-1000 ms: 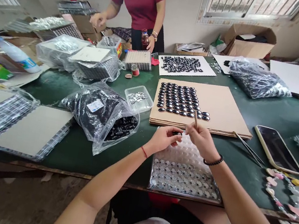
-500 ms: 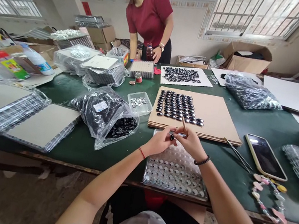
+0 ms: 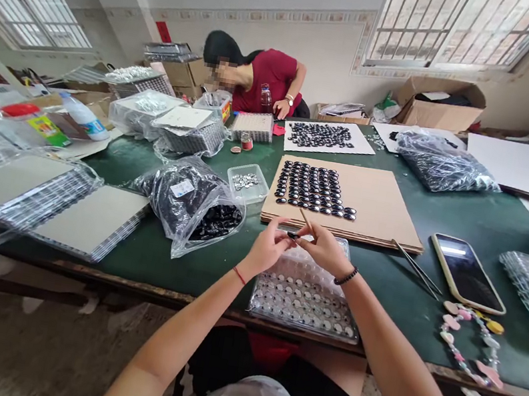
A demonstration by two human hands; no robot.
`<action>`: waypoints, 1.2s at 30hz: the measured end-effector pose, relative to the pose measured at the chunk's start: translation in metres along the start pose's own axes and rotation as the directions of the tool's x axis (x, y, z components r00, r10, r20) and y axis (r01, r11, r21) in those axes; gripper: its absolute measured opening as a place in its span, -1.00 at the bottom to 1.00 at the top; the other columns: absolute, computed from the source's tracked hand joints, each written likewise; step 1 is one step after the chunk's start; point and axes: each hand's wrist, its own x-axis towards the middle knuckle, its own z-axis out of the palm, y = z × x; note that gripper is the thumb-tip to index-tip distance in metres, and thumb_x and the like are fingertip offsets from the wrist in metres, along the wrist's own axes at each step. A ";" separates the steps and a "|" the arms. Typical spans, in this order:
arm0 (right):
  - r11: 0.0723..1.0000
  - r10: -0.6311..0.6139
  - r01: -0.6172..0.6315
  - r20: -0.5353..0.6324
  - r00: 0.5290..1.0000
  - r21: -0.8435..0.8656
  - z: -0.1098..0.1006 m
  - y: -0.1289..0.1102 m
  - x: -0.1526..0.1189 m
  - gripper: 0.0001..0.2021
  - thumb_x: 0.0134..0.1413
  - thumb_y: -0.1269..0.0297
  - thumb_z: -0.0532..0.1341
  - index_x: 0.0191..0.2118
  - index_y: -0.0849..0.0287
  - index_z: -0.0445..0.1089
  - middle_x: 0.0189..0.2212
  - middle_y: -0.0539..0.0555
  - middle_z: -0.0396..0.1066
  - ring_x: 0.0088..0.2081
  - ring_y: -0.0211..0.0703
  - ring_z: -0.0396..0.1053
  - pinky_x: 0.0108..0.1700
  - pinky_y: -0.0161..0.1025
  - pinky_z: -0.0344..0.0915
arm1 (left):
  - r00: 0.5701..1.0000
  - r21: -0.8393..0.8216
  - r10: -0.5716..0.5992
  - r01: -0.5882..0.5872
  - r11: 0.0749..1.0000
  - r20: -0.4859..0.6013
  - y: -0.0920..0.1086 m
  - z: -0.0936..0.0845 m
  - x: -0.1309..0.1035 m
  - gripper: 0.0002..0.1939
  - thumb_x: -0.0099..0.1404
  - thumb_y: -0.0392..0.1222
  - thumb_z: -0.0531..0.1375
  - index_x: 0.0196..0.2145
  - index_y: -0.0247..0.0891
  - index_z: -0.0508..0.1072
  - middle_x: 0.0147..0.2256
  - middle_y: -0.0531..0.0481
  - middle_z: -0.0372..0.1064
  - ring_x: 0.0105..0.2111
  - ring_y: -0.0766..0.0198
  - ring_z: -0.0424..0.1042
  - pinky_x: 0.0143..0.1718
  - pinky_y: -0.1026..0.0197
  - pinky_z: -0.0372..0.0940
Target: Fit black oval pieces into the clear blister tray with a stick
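My left hand [image 3: 266, 250] is closed, pinching a shiny black oval piece [image 3: 293, 235] at the fingertips. Close against it, my right hand [image 3: 327, 252] is wrapped round a thin wooden stick [image 3: 306, 219], whose upper end points up and left; its fingertips meet the black piece. Under both hands lies a clear plastic tray [image 3: 305, 303] with rows of round cups, the nearer rows holding small whitish discs. Just beyond, several rows of similar black ovals [image 3: 309, 188] lie on a stack of brown cardboard sheets [image 3: 380, 204].
To the left are an open bag of black pieces [image 3: 183, 201] and a clear box of small metal parts [image 3: 248, 183]. Tweezers [image 3: 415, 269], a phone [image 3: 468, 272] and a beaded strap [image 3: 468, 343] lie right. Across the table, a person in a red top [image 3: 274, 78] bends down.
Both hands stay together over the tray, and the stick has tilted further left. The person opposite has bent down low over the table. My view has shifted slightly.
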 end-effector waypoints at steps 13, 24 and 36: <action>0.998 0.048 -0.035 -0.311 0.949 0.048 -0.029 0.011 0.019 -0.75 -0.03 0.19 0.12 -0.29 0.24 0.38 -0.40 0.07 0.42 -0.40 -0.21 0.34 -0.37 -0.31 0.24 | 0.977 0.967 0.066 0.187 0.171 -0.201 -0.048 -0.100 0.023 -0.65 0.25 -0.08 -0.04 -0.11 -0.25 0.37 -0.17 -0.23 0.29 -0.19 0.00 0.28 -0.26 0.08 0.16; 0.892 0.142 -0.323 -0.482 0.865 -0.317 -0.101 0.094 0.078 -0.84 -0.09 0.43 0.10 -0.35 0.25 0.40 -0.41 0.11 0.41 -0.32 -0.12 0.33 -0.25 -0.23 0.20 | 0.873 0.756 0.160 0.291 0.587 -0.460 -0.054 -0.138 0.026 -0.65 0.26 -0.05 -0.09 -0.25 -0.31 0.37 -0.32 -0.17 0.37 -0.29 0.09 0.34 -0.24 0.12 0.18; 0.815 0.157 -0.370 -0.445 0.882 -0.446 -0.095 0.114 0.075 -0.80 0.08 0.29 0.08 -0.41 0.24 0.41 -0.30 0.18 0.32 -0.25 -0.14 0.29 -0.16 -0.26 0.15 | 0.883 -0.845 -0.460 0.174 0.506 -0.093 -0.021 -0.127 0.015 -0.87 0.16 -0.31 -0.02 -0.53 -0.31 0.17 -0.63 0.12 0.05 -0.74 0.54 0.01 -0.80 0.51 -0.09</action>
